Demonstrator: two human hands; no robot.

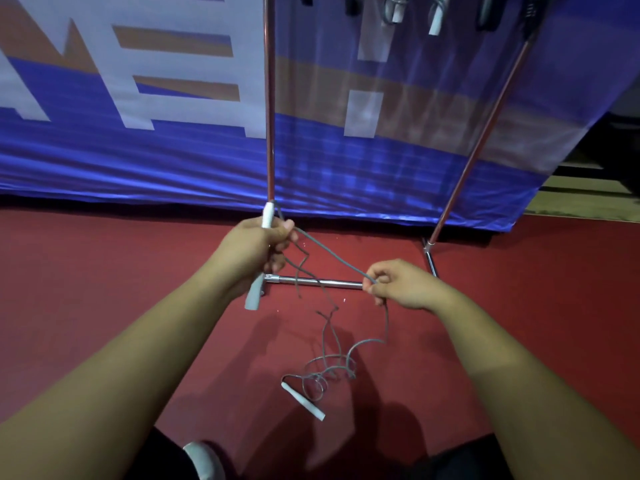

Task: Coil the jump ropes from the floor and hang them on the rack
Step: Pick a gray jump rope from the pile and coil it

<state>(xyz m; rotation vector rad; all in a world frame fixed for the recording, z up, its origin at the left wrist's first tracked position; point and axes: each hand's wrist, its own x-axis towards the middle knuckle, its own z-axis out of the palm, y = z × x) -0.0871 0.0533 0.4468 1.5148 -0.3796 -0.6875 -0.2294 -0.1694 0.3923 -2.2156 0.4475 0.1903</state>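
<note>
**Site.** A dull red floor (104, 289) is backed by a blue fabric banner with white and orange lettering (138, 161). A chrome tubular rack (269, 116) stands in front of the banner.

**Done.** Several coiled ropes with dark and pale handles (435, 15) are seen hanging at the rack's top edge. They are cut off by the frame, so no count is given.

**In hand.** One thin grey jump rope (332, 259) is partly gathered. Most of its length lies in loose loops (329, 372) on the floor below the hands, with one white plastic handle (304, 400) beside them.

**Hands.** The left hand (252, 247) is closed in a fist round a white handle (267, 216), which protrudes above and below it. It cannot be told whether one handle or two are held. The cord is pinched between thumb and curled fingers of the right hand (398, 284), and is stretched between the two hands.

**Outstanding.** Coiling is judged barely begun. The floor loops are yet to be wound in and the coil hung.
</note>
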